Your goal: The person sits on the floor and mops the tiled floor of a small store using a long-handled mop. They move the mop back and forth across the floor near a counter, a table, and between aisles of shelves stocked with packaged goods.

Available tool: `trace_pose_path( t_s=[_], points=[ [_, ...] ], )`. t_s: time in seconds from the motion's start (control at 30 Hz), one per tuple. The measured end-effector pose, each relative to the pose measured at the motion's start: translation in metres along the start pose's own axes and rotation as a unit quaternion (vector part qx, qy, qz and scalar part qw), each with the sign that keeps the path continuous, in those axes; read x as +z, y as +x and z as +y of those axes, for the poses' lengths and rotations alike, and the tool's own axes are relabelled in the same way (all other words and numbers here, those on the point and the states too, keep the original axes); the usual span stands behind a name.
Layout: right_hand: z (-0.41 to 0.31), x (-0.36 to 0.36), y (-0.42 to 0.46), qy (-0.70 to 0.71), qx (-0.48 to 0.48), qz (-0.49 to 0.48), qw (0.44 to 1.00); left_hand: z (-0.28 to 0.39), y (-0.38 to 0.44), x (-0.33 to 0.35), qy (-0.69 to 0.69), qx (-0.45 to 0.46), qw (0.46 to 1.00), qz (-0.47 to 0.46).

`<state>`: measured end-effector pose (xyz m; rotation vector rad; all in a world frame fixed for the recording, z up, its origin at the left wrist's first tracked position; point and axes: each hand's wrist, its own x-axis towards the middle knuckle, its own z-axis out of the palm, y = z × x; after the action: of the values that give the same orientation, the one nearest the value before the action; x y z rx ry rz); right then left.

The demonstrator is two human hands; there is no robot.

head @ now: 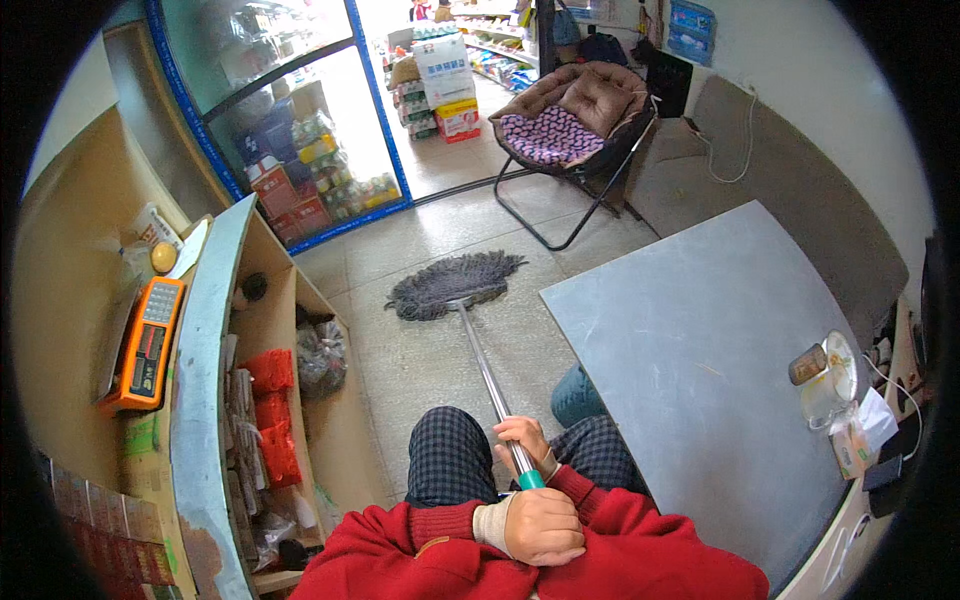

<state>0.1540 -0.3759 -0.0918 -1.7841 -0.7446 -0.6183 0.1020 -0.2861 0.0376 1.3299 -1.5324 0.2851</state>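
Note:
A flat mop with a grey fringed head (pixel 457 285) rests on the tiled floor ahead of me. Its metal pole (pixel 486 367) slants back towards my body and ends in a green grip (pixel 531 480). My left hand (pixel 545 526) is closed over the top end of the handle, close to my red sweater. Further down, my right hand (pixel 525 441) wraps the metal pole just beyond the green part. My knees in checked trousers (pixel 450 454) flank the pole.
A grey table (pixel 697 322) bears a cup (pixel 808 365) and a tissue box (pixel 850 442) on my right. To the left stands a shelved counter (pixel 199 352) with an orange scale (pixel 152 341). A cushioned folding chair (pixel 555 135) sits near the blue-framed sliding door (pixel 384 112).

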Motion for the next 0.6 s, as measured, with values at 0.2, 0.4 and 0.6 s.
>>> trace_pose_path(
  t_s=[0.2, 0.4, 0.6],
  points=[
    [0.053, 0.032, 0.013, -0.045, 0.019, -0.034, 0.998, -0.028, -0.032, -0.036, 0.106, -0.071, 0.992, -0.014],
    [0.056, 0.045, -0.002, -0.031, 0.232, -0.050, 0.971, -0.081, -0.060, -0.110, 0.319, -0.174, 0.916, 0.172],
    [0.044, 0.053, -0.051, 0.022, 0.214, -0.213, 0.953, -0.168, -0.129, -0.117, 0.355, -0.286, 0.866, 0.205]
  ],
)
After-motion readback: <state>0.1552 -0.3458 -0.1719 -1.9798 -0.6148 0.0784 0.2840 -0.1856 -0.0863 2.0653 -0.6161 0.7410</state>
